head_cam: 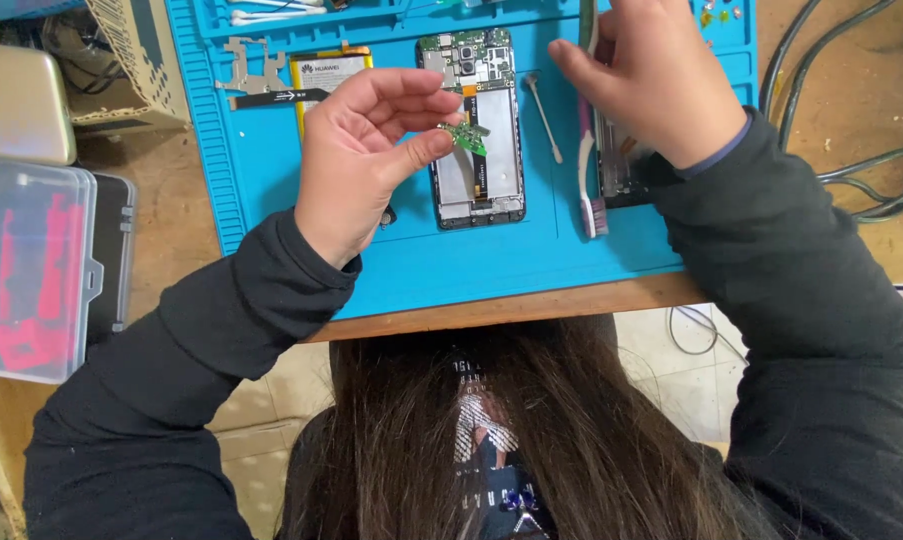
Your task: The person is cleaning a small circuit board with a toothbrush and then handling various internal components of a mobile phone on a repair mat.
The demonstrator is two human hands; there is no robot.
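My left hand (356, 160) pinches a small green circuit board (464, 137) between thumb and fingers, just above an opened smartphone (491, 175) lying face down on the blue work mat (531, 260). My right hand (651, 75) grips a toothbrush-like cleaning brush (591, 200), its bristled head pointing toward me. The brush lies alongside a dark phone part (619, 175) on the mat's right side. Black sleeves cover both arms.
A phone battery (323, 72), a metal shield piece (254, 62) and a cotton swab (544, 115) lie on the mat. A clear plastic box (26, 270) with red contents sits at the left. Cables (871, 180) run along the wooden desk at the right.
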